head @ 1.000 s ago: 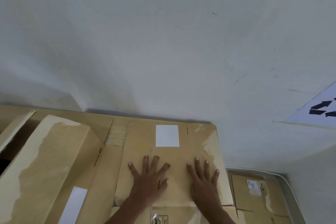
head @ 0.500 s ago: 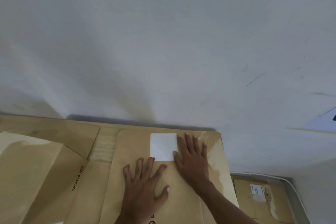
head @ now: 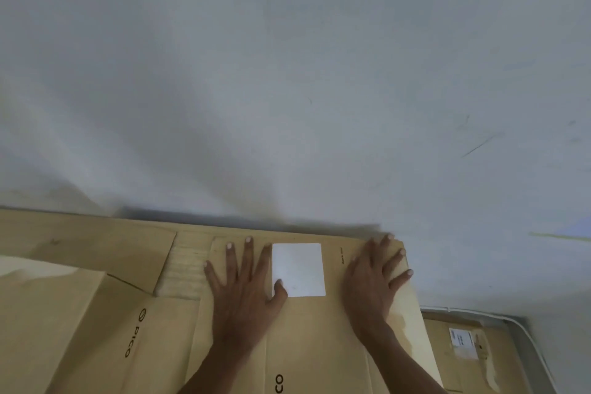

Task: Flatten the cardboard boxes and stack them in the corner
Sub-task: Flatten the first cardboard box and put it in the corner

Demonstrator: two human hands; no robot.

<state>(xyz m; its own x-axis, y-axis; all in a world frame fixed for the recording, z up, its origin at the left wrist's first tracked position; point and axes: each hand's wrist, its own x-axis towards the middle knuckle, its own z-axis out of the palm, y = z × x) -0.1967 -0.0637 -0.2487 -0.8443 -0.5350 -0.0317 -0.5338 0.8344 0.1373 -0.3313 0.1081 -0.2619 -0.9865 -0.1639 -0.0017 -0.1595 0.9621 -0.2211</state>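
Fingers splayed wide, nothing gripped: left hand presses palm-flat on the flattened cardboard box, thumb lapping the white label. Right hand lies flat right of that label, fingertips at the box's far corner. Box lies against the white wall; another labelled box sits lower, further right.

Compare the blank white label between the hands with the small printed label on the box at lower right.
The blank white label is large, plain and sits on the flattened box under both hands; the left hand's thumb overlaps it. The small printed label carries dark text and lies on the lower box, untouched. Both are white rectangles on brown cardboard.
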